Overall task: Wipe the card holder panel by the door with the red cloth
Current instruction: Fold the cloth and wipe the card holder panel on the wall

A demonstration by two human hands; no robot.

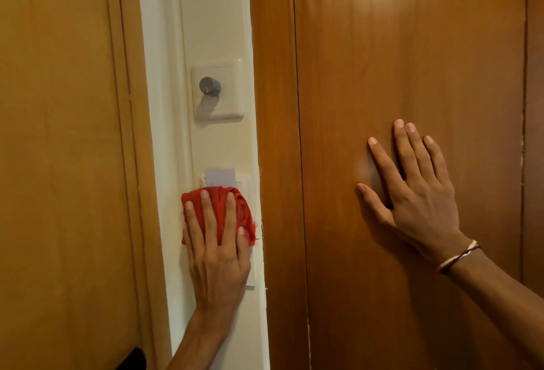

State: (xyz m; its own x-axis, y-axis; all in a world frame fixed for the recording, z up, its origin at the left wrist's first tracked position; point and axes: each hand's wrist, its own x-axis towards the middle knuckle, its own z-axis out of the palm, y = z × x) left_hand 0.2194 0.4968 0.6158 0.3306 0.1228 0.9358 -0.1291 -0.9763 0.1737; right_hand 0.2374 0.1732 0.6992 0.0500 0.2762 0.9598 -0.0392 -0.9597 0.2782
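Observation:
The white card holder panel is mounted on a narrow cream wall strip, with a pale key card standing in its top slot. My left hand presses the bunched red cloth flat against the panel, fingers spread over the cloth and covering most of the panel. Only the panel's top edge and right rim show. My right hand lies flat with fingers apart on the wooden door, well to the right of the panel, holding nothing.
A white switch plate with a grey round knob sits above the card holder. Brown wooden door frame and door fill the right; another wooden panel fills the left. A dark object shows at the bottom left.

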